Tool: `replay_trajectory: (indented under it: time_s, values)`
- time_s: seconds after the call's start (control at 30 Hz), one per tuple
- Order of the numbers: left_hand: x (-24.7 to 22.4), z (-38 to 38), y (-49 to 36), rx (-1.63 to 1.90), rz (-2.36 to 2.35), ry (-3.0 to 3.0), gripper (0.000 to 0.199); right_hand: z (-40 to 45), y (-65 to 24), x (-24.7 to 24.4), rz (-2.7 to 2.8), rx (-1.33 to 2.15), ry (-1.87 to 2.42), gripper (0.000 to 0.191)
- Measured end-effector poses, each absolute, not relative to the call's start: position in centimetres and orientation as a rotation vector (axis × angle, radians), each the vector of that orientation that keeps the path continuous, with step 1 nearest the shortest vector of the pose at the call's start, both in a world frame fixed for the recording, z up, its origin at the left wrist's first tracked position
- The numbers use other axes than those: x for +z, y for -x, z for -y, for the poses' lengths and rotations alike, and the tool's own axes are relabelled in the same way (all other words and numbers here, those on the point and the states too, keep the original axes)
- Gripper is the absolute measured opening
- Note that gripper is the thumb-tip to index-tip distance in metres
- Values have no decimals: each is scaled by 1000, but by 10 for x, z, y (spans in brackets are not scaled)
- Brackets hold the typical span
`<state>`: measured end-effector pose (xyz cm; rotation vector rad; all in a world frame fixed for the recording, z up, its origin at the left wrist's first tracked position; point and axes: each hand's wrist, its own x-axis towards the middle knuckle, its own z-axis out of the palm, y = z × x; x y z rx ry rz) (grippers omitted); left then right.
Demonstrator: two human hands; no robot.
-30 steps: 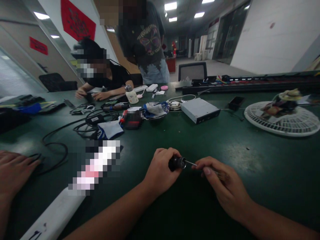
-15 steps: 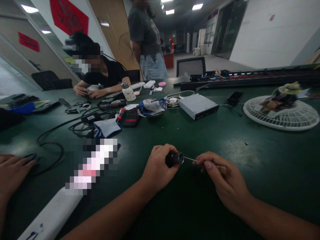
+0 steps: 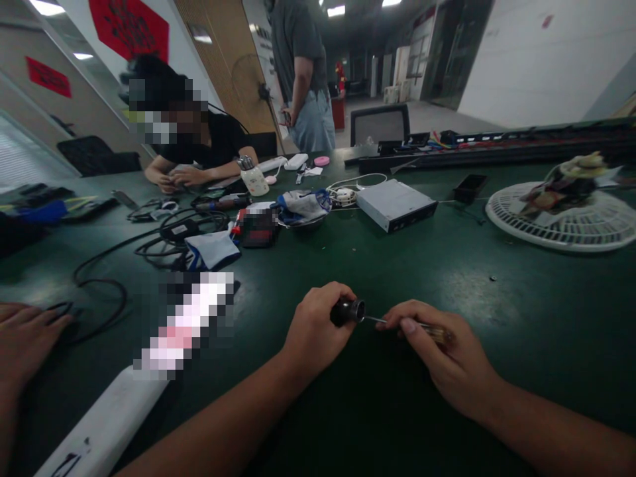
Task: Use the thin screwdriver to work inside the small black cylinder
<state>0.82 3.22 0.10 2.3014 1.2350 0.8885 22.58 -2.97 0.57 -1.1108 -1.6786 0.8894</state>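
The left hand (image 3: 313,324) is clenched around a dark cylindrical piece (image 3: 344,311), its round, open metallic end facing the right hand (image 3: 450,351). The right hand grasps a screwdriver (image 3: 440,334) by its amber, translucent-looking handle, the thin metal shaft reaching left to the cylinder's rim; whether the tip touches it, I cannot tell. Both things are held over the near middle of the green table (image 3: 422,265), between the two hands. To the left lies a long, smooth white object (image 3: 106,414), partly blurred out, and beyond it, at the left edge of the view, another person's hand (image 3: 30,334) rests beside a looping black cable (image 3: 122,291). A stretch of glossy tabletop with a small dark bit (image 3: 492,279) on it separates the hands from the things farther back. There, left to right, are a crumpled white-and-blue cloth (image 3: 213,250), a second one (image 3: 304,204) in a bowl, a flat grey metal box (image 3: 395,202) with a black front and a round, slotted white fan guard (image 3: 561,215). Near the far edge stand a pale patterned cup (image 3: 254,180), a pink ring (image 3: 321,161) and long black strips (image 3: 477,156); beyond are a seated person (image 3: 199,142), a standing person (image 3: 305,79) and a mesh-backed chair (image 3: 380,124).
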Motion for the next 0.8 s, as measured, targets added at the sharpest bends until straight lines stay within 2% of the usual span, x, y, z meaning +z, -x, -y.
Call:
replay_trajectory:
  time_s: [0.3, 0.43, 0.63, 0.8]
  values:
    - [1, -32, -8, 844, -1239, -2376, 29, 32, -226, 1, 1532, 842, 1229, 28]
    - [-1, -32, -7, 885, -1319, -2348, 29, 32, -225, -1, 1462, 867, 1124, 20]
    - [-1, -35, -8, 898, -1386, -2259, 26, 24, -222, -3, 1792, 602, 1388, 13]
    - [0, -35, -9, 868, -1289, -2284, 24, 23, -222, -6, 1922, 669, 1398, 20]
